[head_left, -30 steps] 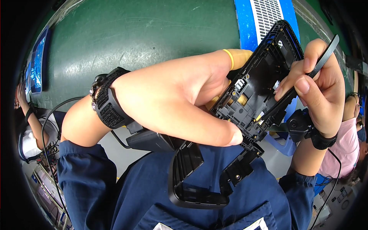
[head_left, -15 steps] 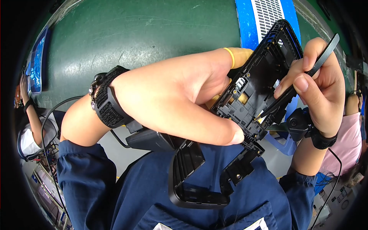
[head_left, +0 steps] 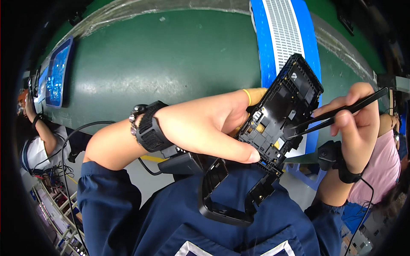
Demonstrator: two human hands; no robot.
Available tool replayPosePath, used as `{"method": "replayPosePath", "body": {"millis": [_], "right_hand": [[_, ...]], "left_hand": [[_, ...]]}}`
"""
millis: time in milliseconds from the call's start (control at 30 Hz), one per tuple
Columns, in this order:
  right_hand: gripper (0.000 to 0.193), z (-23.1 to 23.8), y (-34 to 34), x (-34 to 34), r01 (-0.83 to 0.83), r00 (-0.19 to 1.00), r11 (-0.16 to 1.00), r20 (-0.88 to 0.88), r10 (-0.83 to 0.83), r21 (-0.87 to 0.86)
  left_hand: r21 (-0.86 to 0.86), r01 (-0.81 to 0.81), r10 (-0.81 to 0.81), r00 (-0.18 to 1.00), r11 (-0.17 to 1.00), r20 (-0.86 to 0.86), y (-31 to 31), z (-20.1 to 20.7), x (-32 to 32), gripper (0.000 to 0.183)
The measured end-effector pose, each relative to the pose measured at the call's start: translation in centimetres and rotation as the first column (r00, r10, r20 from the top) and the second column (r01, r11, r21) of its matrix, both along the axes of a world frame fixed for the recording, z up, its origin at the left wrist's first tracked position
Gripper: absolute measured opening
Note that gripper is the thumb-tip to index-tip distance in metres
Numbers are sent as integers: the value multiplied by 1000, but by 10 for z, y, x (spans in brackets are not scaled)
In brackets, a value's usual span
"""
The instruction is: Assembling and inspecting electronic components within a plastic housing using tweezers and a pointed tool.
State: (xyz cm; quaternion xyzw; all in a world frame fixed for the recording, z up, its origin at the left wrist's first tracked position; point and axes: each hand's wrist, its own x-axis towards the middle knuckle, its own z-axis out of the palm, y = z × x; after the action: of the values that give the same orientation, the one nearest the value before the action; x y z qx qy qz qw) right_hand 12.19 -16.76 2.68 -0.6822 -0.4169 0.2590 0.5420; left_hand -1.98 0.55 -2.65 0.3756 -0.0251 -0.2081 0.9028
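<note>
A black plastic device housing (head_left: pixel 279 102), with its ribbed inner side up, lies tilted in my left hand (head_left: pixel 205 123). The thumb presses on its near left edge, while the other fingers reach underneath, partly hidden; one wears a yellow finger cot. A frame-like loop (head_left: pixel 224 217) extends from the housing's near end, in front of my chest. My right hand (head_left: pixel 361 121) pinches black tweezers (head_left: pixel 367 100) between thumb and fingers. Their two arms are slightly spread, and the tips reach into the housing beside a small pale patch. I cannot tell whether the tips hold anything.
Beyond the housing, a white sheet with rows of small labels (head_left: pixel 284 30) lies on a blue strip (head_left: pixel 314 30) on the green table (head_left: pixel 171 51). A blue tray (head_left: pixel 60 72) stands at the far left. Co-workers sit at both sides. Cables trail from my wrist straps.
My right hand has drawn back from the housing, its fingers no longer reaching inside. The tweezers lie flatter, with their arms visibly apart. The left hand keeps its hold on the housing.
</note>
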Motion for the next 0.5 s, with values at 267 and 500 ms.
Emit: {"method": "replayPosePath", "body": {"millis": [267, 500], "right_hand": [[15, -32, -10, 78, 350, 846, 887, -508, -161, 301], [11, -51, -11, 86, 431, 694, 874, -702, -162, 225]], "left_hand": [[209, -231, 217, 972, 950, 88, 35, 28, 8, 77], [800, -73, 214, 945, -596, 246, 158, 109, 97, 66]]}}
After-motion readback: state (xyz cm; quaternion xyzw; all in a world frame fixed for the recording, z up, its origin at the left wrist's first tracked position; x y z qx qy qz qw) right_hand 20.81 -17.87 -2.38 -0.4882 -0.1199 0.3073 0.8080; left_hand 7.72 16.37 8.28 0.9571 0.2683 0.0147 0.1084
